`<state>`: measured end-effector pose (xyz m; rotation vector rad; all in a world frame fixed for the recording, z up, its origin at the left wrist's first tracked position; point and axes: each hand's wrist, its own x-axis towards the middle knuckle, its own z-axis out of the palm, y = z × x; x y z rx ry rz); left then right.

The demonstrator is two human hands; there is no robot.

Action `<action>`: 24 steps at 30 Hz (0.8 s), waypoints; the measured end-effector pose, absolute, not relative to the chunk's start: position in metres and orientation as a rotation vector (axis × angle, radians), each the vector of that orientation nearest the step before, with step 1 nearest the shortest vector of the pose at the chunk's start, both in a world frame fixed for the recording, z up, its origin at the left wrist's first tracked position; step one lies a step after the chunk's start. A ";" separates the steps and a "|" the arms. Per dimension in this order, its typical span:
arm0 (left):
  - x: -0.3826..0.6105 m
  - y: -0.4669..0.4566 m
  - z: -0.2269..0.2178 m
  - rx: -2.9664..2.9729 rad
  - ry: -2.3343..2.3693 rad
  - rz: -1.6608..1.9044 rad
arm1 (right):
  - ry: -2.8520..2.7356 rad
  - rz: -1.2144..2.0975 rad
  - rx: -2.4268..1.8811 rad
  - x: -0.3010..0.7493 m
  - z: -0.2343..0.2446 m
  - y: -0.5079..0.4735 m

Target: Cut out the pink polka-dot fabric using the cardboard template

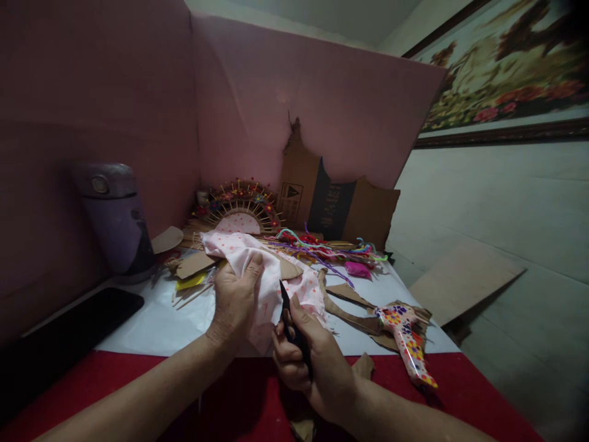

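A white sheet (156, 325) covers a red tabletop (257, 393) boxed in by pink boards (299, 92), with a framed painting (506, 67) on the right wall. Over the sheet, the left hand (235, 298) closes fingers and thumb on soft pink dotted fabric (230, 245); the right hand (308, 359) curls tight around black scissors (284, 299), blade at the cloth. Torn cardboard (350, 307), fuzzy cords (322, 248) and a flower-printed glue gun (407, 344) lie beside

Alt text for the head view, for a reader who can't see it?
The left hand grips pink dotted fabric while the right hand holds black scissors against it. A flowered glue gun and cardboard scraps lie to the right.
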<state>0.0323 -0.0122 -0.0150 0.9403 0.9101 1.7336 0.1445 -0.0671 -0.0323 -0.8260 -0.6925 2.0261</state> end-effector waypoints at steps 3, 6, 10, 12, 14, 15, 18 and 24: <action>0.033 -0.013 -0.013 0.930 0.905 1.736 | -0.720 2.023 -0.818 0.144 -0.033 -0.067; 0.033 -0.014 -0.012 0.917 0.892 1.741 | -0.744 2.007 -0.812 0.144 -0.033 -0.068; 0.033 -0.012 -0.012 0.920 0.882 1.745 | -0.769 1.992 -0.816 0.143 -0.033 -0.070; 0.033 -0.012 -0.012 0.915 0.873 1.748 | -0.770 1.982 -0.815 0.143 -0.033 -0.070; 0.033 -0.012 -0.012 0.917 0.863 1.749 | -0.765 1.975 -0.812 0.143 -0.032 -0.070; 0.033 -0.012 -0.011 0.918 0.864 1.750 | -0.764 1.976 -0.811 0.143 -0.032 -0.070; 0.033 -0.013 -0.011 0.921 0.881 1.741 | -0.766 1.978 -0.808 0.144 -0.033 -0.069; 0.033 -0.014 -0.010 0.929 0.906 1.740 | -0.776 1.962 -0.826 0.144 -0.033 -0.069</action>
